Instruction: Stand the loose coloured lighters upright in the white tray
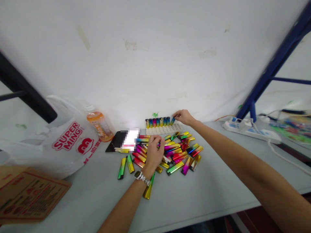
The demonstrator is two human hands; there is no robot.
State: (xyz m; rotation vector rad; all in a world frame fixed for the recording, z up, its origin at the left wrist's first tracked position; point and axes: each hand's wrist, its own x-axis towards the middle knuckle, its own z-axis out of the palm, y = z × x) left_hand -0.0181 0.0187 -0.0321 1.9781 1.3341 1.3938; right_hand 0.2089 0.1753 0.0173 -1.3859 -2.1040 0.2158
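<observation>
Lighters [173,152] lie heaped on our bench [94,197]; our right hand [183,116] pinches one tilted lighter [172,121] at the white rack [164,130]; our left hand [155,151] curls over the heap, its hold unclear.

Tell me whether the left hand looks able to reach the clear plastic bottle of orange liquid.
Probably yes: only a flat black slab and low-lying, shiny multicoloured lighters separate the left hand from the bottle.

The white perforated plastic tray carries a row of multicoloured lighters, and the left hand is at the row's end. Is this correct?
No: the head view shows the right hand, not the left hand, at the end of the row.
</observation>
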